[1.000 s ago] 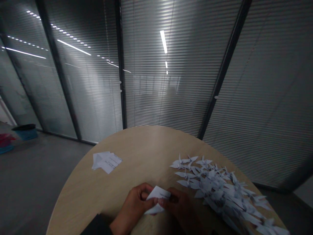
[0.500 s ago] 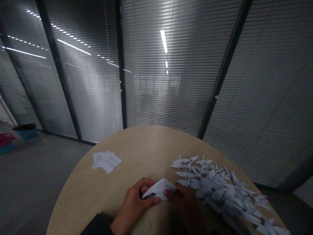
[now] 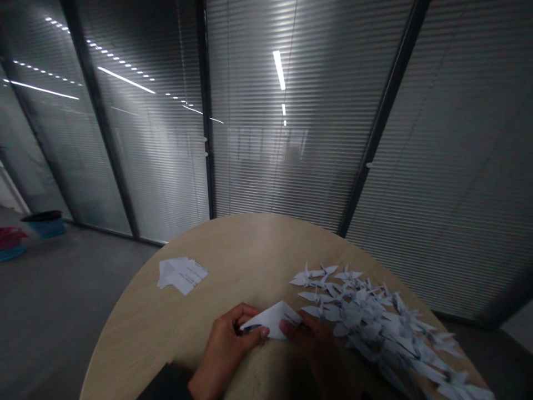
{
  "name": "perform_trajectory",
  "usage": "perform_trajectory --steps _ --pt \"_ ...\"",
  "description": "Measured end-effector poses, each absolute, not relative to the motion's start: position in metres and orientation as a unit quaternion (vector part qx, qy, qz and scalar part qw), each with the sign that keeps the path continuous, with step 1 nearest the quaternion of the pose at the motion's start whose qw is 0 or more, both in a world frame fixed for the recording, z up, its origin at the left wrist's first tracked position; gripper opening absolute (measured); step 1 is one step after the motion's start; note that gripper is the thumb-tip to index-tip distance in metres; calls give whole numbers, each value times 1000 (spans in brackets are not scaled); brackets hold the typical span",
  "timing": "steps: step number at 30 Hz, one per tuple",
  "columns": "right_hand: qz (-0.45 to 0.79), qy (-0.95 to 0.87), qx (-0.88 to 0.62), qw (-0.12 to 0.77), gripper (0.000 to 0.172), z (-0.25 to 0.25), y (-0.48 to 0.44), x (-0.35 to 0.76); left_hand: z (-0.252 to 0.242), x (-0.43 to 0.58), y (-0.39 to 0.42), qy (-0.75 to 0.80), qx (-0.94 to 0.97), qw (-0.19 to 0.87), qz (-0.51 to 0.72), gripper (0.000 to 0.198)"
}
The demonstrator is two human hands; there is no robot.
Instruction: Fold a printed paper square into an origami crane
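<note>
Holds both hands low and close together, just above the bottom edge of the view. Turns the left hand (image 3: 227,338) inward in a half-curled pinch, with fingers (image 3: 245,309) arched over the top and the left thumb (image 3: 260,334) laid nearly level beneath — its tip toward the other hand, a narrow gap between. Curls the right hand (image 3: 313,336) likewise, darker in shadow, with the right thumb (image 3: 288,329) slanting up and leftward. Shows a bare left wrist (image 3: 204,380) beyond a dark sleeve (image 3: 164,383) — on the right, only a dim forearm (image 3: 333,375).

Folded, perhaps printed paper (image 3: 272,318) between fingers (image 3: 257,335)
</note>
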State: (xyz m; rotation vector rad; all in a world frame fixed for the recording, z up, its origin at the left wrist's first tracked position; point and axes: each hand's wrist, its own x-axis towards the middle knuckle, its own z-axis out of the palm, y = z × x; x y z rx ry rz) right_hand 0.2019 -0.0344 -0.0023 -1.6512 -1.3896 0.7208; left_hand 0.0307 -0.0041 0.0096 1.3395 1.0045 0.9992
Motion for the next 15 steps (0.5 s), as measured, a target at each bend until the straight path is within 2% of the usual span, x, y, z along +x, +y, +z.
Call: perform_trajectory --steps 8,15 --pt "330 -534 -646 434 37 1 -33 209 17 30 -6 429 524 596 431 31" --pt "318 -535 -651 435 33 -3 -31 208 21 30 -8 410 499 626 437 36"
